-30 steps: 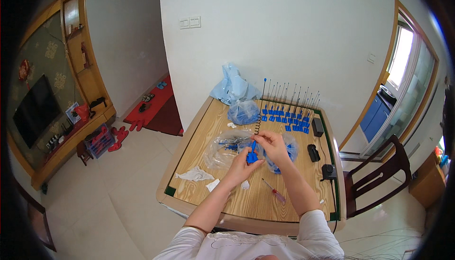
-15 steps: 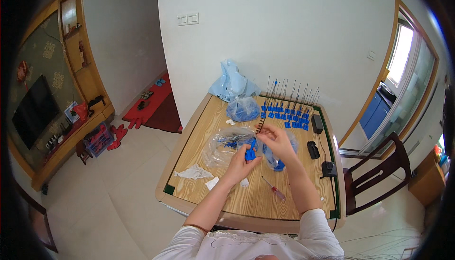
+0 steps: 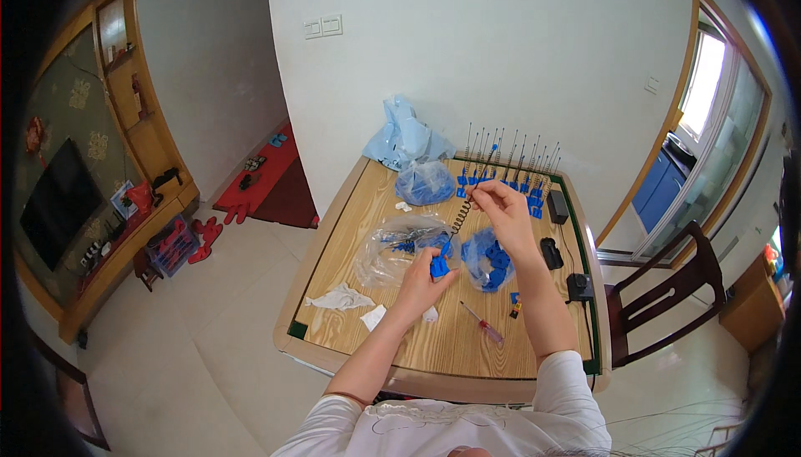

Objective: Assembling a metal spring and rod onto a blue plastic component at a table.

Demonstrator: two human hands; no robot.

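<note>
A: Head view, nearest first: what sits on the tabletop point(image 3: 400, 349) by the person's body?

B: A red-handled screwdriver point(image 3: 483, 323) lies loose toward the right forearm, and crumpled white paper scraps point(image 3: 340, 298) lie toward the left edge. Both are apart from the hands, set aside within reach.

A: And the hands?

B: The left hand point(image 3: 421, 280) has its fingers closed around a small blue plastic block point(image 3: 439, 267), held low just above the wood, seemingly as the steady end. The right hand point(image 3: 501, 207) is raised farther out, fingers pinched shut on the top of a dark coiled spring with a wire stem point(image 3: 460, 215). The spring slants down from that pinch to the block, so the two hands hold one piece at both ends, probably to line the wire up with the block.

A: What surrounds them?

B: A clear plastic bag point(image 3: 392, 248) lies left of the block, and a pile of loose blue blocks point(image 3: 492, 258) sits just right of it. Small black boxes point(image 3: 551, 253) lie along the right edge.

A: Farther back?

B: A row of finished blue blocks with upright wires point(image 3: 505, 175) stands near the wall, out of the way. Beside it sit a bluish bag of parts point(image 3: 425, 182) and a pale blue bag point(image 3: 405, 136) at the rear corner.
</note>
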